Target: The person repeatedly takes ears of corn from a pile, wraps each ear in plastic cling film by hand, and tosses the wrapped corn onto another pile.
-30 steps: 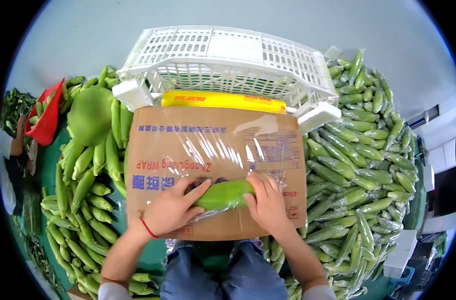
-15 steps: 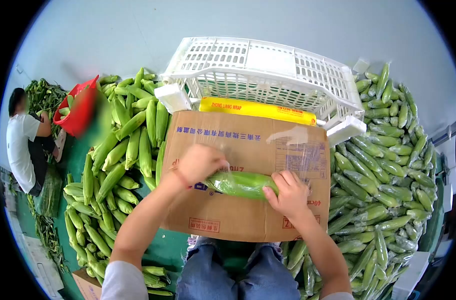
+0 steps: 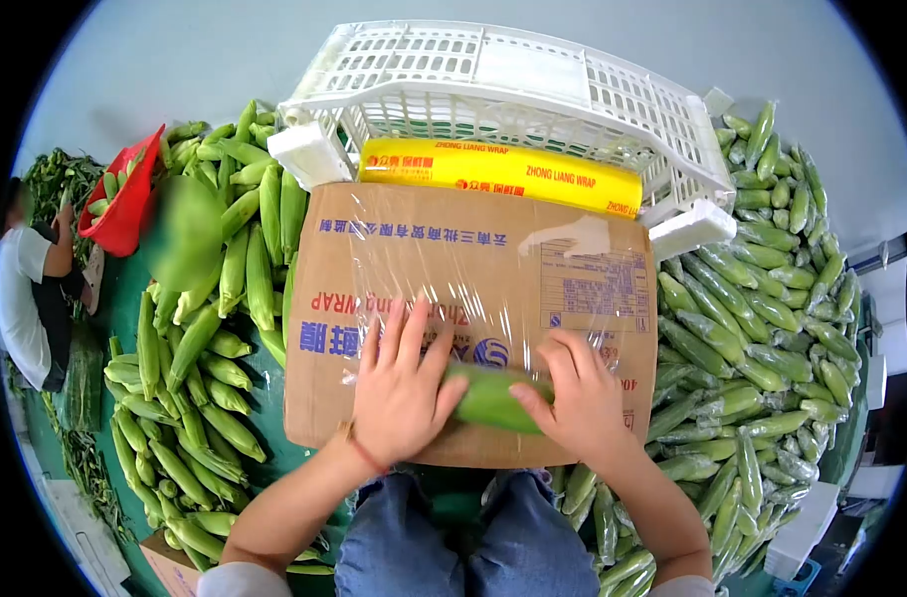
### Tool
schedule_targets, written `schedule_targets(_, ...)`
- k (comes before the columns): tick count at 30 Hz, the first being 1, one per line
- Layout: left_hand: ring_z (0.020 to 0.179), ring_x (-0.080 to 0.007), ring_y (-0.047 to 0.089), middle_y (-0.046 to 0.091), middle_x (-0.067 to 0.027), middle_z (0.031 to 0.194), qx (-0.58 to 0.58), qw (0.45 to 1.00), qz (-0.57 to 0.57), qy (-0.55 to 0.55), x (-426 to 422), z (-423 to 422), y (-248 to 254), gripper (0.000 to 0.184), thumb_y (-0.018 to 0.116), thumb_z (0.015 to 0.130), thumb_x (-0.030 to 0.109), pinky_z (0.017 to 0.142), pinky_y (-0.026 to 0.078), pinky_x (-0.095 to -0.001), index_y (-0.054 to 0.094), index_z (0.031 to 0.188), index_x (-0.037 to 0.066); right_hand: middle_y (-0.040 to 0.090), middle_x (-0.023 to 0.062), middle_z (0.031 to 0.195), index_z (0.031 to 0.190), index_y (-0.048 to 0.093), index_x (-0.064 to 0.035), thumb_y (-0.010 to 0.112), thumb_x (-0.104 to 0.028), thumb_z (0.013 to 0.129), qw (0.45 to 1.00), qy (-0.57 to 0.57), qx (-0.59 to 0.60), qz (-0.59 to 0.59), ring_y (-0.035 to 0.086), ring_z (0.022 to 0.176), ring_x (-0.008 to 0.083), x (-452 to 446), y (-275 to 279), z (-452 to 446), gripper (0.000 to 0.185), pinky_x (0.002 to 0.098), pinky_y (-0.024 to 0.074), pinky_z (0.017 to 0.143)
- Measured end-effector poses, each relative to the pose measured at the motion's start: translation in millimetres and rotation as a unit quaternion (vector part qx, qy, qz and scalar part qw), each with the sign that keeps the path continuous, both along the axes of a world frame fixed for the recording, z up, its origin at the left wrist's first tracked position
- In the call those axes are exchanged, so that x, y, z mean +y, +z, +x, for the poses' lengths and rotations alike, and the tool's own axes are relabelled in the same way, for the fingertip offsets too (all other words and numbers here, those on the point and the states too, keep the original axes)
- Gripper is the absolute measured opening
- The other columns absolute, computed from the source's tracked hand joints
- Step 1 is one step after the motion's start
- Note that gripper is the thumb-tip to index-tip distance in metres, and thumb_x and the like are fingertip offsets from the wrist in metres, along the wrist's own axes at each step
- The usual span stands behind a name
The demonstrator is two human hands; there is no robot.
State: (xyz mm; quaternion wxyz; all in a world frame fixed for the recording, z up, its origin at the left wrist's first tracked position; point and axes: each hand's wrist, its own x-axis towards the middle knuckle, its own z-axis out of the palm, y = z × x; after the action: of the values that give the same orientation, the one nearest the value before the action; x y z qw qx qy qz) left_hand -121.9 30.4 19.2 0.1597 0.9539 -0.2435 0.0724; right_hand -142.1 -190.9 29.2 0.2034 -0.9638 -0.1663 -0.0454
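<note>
A green ear of corn [image 3: 497,398] lies crosswise near the front edge of a cardboard box [image 3: 374,224], slightly blurred. My left hand [image 3: 402,383] rests at its left end, fingers spread flat over the box and the clear film. At the right end, my right hand [image 3: 583,398] has its thumb on the corn and its fingers spread beside it. Clear film [image 3: 473,269] stretches over the box top from a yellow wrap roll [image 3: 503,174] behind it.
Behind the roll stands a white plastic crate [image 3: 513,75]. Unwrapped corn [image 3: 205,348] is piled at left, film-wrapped corn [image 3: 762,348] at right. A red basket [image 3: 125,204] and a seated person [image 3: 36,289] are at far left.
My left hand has come down from above the corn's left end and spread flat. The corn sits closer to the box's front edge, and film again covers the box top. The camera view has shifted.
</note>
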Motion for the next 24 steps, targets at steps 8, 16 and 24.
schedule_targets(8,0.085,-0.0295,0.062,0.065,-0.0106,0.096,0.053,0.995,-0.060,-0.063,1,21,-9,0.033,0.066,0.085,0.021,0.075,0.050,-0.0398,0.061,0.113,0.004,0.054,0.0052,0.110,0.120,0.054,-0.0132,0.079,-0.043,0.063,0.981,0.125,-0.063,-0.137,0.053,0.099,0.0236,2,-6,17,0.069,0.0325,0.0521,0.063)
schedule_targets(16,0.131,-0.0397,0.044,0.048,-0.0270,0.136,-0.006,0.997,0.019,-0.075,13,6,-3,0.067,0.059,0.089,0.040,0.109,0.035,-0.0481,0.045,0.134,-0.007,0.058,0.0076,0.104,0.124,0.054,-0.0062,0.077,-0.048,0.069,0.980,0.183,-0.062,-0.040,0.057,0.094,0.0224,5,-3,15,0.073,0.0350,0.0492,0.083)
schedule_targets(24,0.136,-0.0426,0.034,0.030,-0.0320,0.147,0.135,0.965,0.128,-0.186,-17,155,-24,0.080,0.070,0.081,0.027,0.112,0.034,-0.0408,0.032,0.138,-0.014,0.062,0.0107,0.096,0.112,0.053,-0.0063,0.080,-0.041,0.066,0.977,0.171,-0.025,-0.127,0.062,0.091,0.0280,22,-10,78,0.064,0.0381,0.0512,0.074)
